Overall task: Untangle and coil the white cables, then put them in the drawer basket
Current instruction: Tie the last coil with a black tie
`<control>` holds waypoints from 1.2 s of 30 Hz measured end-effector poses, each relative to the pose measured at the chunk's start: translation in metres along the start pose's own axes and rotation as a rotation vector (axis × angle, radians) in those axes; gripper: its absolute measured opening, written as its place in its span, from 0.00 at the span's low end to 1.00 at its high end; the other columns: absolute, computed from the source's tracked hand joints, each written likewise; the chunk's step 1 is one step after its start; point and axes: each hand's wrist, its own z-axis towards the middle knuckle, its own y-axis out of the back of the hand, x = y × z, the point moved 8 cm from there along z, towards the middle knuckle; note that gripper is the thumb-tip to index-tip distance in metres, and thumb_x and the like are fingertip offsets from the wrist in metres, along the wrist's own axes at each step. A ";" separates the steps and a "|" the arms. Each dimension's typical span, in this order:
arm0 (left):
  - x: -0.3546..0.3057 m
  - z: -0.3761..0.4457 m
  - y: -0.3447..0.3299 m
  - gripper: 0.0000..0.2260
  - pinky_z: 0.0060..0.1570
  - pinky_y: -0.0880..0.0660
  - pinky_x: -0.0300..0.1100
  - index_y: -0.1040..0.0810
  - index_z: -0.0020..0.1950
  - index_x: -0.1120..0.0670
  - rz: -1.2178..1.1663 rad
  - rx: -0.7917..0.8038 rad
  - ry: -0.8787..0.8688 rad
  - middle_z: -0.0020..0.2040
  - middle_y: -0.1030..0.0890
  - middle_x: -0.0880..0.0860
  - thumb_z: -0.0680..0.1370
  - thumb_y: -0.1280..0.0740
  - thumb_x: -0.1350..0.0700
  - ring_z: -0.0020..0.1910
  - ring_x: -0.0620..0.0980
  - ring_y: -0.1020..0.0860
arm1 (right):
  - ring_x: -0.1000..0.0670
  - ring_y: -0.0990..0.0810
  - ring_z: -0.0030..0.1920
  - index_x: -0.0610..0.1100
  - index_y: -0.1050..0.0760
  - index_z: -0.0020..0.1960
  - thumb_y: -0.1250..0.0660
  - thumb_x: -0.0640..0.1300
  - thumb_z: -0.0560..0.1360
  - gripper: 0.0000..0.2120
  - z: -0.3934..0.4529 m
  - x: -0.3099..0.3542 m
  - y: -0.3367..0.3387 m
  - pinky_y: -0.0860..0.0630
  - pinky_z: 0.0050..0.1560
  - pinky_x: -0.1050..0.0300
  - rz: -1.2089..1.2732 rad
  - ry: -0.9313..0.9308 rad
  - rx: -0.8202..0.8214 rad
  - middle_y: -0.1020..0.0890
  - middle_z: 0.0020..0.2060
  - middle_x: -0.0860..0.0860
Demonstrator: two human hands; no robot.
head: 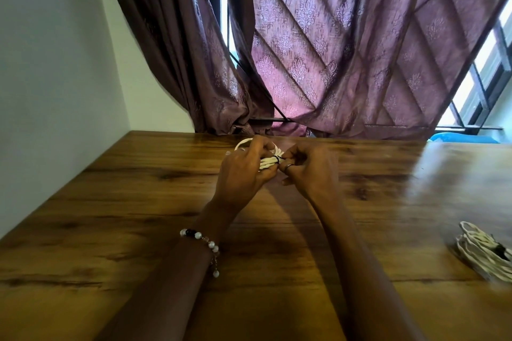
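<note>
Above the far middle of the wooden table [138, 202], my left hand [245, 169] grips a coiled white cable [267, 162]; its loops stick out past my fingers toward the curtain. A thin black band [276, 158] wraps the bundle. My right hand [304, 169], a ring on one finger, pinches that band right beside the left hand. A second coiled white cable [482, 252], also tied with a dark band, lies on the table at the right edge. No drawer or basket is in sight.
A brown patterned curtain [318, 50] hangs behind the table's far edge, with a barred window [482, 77] at the right. A white wall [55, 63] runs along the left. Something blue [465, 137] shows past the far right edge.
</note>
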 end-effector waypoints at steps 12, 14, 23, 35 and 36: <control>0.001 0.000 -0.001 0.20 0.41 0.23 0.48 0.35 0.53 0.44 -0.022 0.027 -0.003 0.50 0.16 0.49 0.70 0.27 0.54 0.51 0.47 0.18 | 0.43 0.20 0.31 0.39 0.24 0.35 0.28 0.34 0.63 0.05 0.002 -0.003 -0.004 0.22 0.32 0.41 -0.053 0.068 -0.036 0.20 0.30 0.45; 0.001 0.001 -0.002 0.20 0.41 0.23 0.47 0.35 0.53 0.44 -0.016 0.028 -0.006 0.50 0.16 0.49 0.70 0.27 0.54 0.51 0.48 0.18 | 0.43 0.19 0.32 0.40 0.23 0.36 0.28 0.35 0.63 0.04 0.002 -0.003 -0.004 0.22 0.33 0.40 -0.062 0.074 -0.045 0.20 0.31 0.46; 0.002 0.002 0.001 0.18 0.40 0.29 0.38 0.31 0.54 0.49 -0.030 0.018 -0.007 0.48 0.16 0.48 0.69 0.26 0.55 0.48 0.46 0.18 | 0.52 0.26 0.33 0.41 0.19 0.36 0.28 0.34 0.60 0.06 -0.002 0.017 0.003 0.30 0.34 0.57 -0.136 0.250 -0.072 0.21 0.30 0.51; 0.003 0.000 0.002 0.17 0.40 0.23 0.47 0.28 0.55 0.53 -0.058 0.058 0.001 0.46 0.15 0.48 0.69 0.30 0.53 0.46 0.48 0.18 | 0.53 0.23 0.37 0.39 0.17 0.47 0.28 0.33 0.70 0.07 -0.001 0.020 -0.001 0.21 0.42 0.51 -0.135 0.269 0.124 0.20 0.36 0.52; 0.003 -0.001 0.001 0.17 0.40 0.23 0.47 0.28 0.56 0.54 -0.056 0.063 -0.003 0.46 0.15 0.48 0.69 0.30 0.53 0.46 0.48 0.18 | 0.53 0.23 0.38 0.39 0.18 0.48 0.28 0.33 0.70 0.07 -0.001 0.018 -0.003 0.21 0.42 0.51 -0.154 0.269 0.139 0.20 0.37 0.52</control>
